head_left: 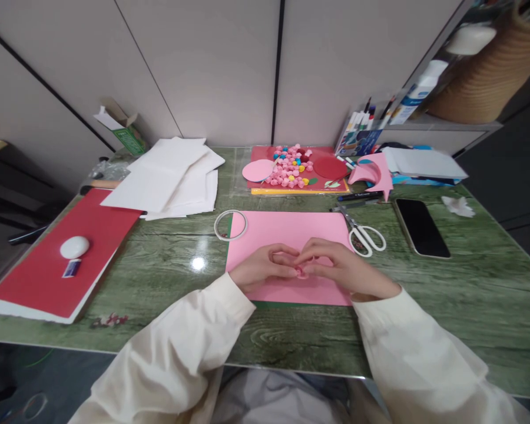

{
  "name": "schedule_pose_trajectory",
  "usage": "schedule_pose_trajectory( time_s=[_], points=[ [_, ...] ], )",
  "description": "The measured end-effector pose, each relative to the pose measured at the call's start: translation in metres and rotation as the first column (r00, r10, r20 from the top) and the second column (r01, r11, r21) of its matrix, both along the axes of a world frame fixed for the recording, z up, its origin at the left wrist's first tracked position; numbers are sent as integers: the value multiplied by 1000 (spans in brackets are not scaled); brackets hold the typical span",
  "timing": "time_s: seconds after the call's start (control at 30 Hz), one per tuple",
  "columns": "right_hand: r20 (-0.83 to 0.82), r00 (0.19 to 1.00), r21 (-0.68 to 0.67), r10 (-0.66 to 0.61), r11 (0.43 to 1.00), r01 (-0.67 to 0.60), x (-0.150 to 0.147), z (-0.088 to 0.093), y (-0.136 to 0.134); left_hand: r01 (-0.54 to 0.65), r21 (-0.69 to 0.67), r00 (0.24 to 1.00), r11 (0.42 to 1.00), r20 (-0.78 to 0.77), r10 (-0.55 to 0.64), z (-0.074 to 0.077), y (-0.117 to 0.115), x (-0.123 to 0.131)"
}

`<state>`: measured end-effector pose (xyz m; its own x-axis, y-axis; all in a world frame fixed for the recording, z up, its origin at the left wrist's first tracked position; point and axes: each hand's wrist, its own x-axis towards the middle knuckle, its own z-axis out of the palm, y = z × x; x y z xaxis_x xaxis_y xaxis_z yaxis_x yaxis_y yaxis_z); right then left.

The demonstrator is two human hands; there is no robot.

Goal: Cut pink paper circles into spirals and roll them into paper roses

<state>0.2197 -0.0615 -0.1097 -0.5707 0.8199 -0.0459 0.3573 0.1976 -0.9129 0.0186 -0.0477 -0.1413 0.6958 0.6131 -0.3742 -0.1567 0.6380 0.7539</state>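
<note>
Both hands meet over a sheet of pink paper in the middle of the table. Between the fingertips is a small pink paper piece, partly hidden by the fingers; it looks curled or folded. My left hand pinches it from the left, and my right hand pinches it from the right. A roll of tape overlaps the pink sheet's upper left corner. White-handled scissors lie at the sheet's right edge, close to my right hand. Green paper shows a little from beneath the pink sheet.
Behind lies a red sheet with many small pink paper flowers and a pink circle. White papers and a red board are at left. A phone, pink scrap and marker box are at right.
</note>
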Motion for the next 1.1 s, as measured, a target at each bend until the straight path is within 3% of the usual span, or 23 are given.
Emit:
schedule_pose_trajectory(
  time_s=[0.23,0.57,0.77,1.1],
  points=[
    [23,998,58,55,997,-57,1,-8,-2,55,25,998,998,-28,-54,-3,1,-1],
    [137,990,243,-32,970,-2,-7,0,-3,-47,-52,998,998,-33,45,-2,-4,4],
    [144,987,226,-66,974,32,-9,-1,-4,-67,-51,997,996,-49,64,-4,-5,7],
    [61,997,107,50,993,-57,2,0,-1,13,39,1000,999,-20,-12,-2,-2,1]
  ],
)
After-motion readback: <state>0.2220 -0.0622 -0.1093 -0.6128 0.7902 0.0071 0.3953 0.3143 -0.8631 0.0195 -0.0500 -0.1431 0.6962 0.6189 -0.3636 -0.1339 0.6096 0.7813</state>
